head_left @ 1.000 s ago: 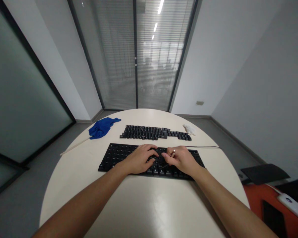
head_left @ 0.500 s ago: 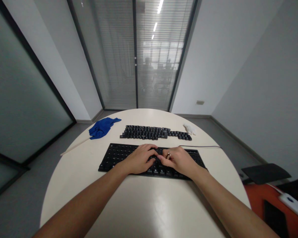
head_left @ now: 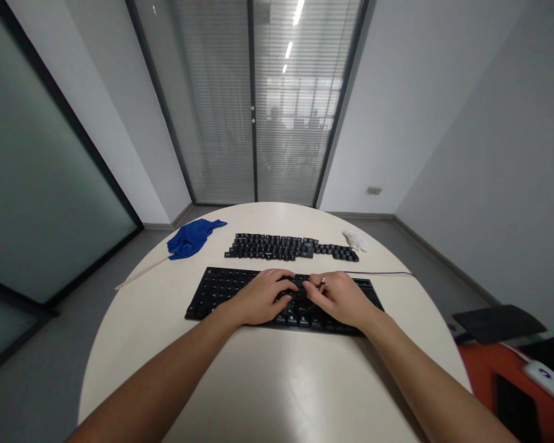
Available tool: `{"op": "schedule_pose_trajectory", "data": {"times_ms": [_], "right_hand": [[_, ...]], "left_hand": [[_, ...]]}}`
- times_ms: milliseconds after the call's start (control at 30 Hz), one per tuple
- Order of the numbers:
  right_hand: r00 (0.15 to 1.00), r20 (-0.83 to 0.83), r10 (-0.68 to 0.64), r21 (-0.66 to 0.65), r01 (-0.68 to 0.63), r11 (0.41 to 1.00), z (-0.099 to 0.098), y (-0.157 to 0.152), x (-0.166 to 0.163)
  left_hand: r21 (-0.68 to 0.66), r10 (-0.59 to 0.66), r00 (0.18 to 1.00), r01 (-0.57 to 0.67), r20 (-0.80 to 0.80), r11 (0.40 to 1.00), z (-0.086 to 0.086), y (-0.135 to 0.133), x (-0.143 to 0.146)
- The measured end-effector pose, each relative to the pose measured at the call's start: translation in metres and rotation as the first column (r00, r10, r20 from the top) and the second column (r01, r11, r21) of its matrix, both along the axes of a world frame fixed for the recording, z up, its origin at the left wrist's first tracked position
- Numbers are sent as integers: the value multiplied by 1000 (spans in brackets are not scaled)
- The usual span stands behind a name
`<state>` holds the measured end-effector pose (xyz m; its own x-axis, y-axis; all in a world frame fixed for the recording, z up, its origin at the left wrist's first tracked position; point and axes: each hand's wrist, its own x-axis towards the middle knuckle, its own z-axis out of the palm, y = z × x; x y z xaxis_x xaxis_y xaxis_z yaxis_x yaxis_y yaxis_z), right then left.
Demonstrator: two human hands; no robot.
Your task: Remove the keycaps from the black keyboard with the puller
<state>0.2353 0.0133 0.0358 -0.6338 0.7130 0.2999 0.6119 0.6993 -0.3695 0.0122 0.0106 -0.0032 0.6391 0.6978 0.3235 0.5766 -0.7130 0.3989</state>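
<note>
A black keyboard [head_left: 212,295] lies on the table in front of me, keycaps absent from many spots on its left part. My left hand [head_left: 265,297] rests over its middle, fingers stretched apart and thumb out, holding nothing visible. Over the right half, my right hand [head_left: 339,295] is closed, with fingers curled under and the thumb near them. Whatever it pinches, if anything, is hidden or too small to name. A ring shows on one finger. Beyond the keyboard, loose black keycaps [head_left: 270,247] lie in rows.
A blue cloth [head_left: 191,239] lies at the back left beside a pale stick [head_left: 141,274]. Crumpled white material [head_left: 354,240] sits at the back right. A dark cable [head_left: 388,272] runs to the right edge of the round table [head_left: 240,375]. An orange chair [head_left: 482,369] stands at the right.
My right hand has shifted slightly to the right, away from the left fingertips. The left hand stays in nearly the same place on the keyboard.
</note>
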Motion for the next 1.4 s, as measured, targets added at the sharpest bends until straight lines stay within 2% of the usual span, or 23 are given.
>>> {"op": "schedule_pose_trajectory", "data": {"times_ms": [200, 333, 533, 667, 867, 1167, 1400], "right_hand": [[1000, -17, -2, -65, 0, 998, 0, 0, 7], [998, -48, -33, -172, 24, 985, 0, 0, 6], [999, -37, 7, -251, -17, 968, 2, 0, 7], [994, -102, 28, -330, -61, 942, 1, 2, 10], [983, -178, -41, -446, -43, 894, -8, 8, 14], [944, -310, -111, -445, -41, 895, -35, 16, 13], [918, -361, -166, -489, -34, 872, -38, 16, 11]], "left_hand": [[-5, 2, 1000, -2, 5, 1000, -2, 1, -1], [-10, 0, 1000, 1, 14, 1000, -1, 1, -1], [-22, -108, 993, 109, 49, 994, 5, -2, -3], [-44, -144, 989, 145, 19, 988, 6, -1, -3], [-29, -167, 986, 166, -3, 986, 7, 0, -1], [-3, -184, 983, 184, -4, 983, 7, 1, 0], [-14, -181, 983, 181, -14, 983, 8, 0, 1]]}}
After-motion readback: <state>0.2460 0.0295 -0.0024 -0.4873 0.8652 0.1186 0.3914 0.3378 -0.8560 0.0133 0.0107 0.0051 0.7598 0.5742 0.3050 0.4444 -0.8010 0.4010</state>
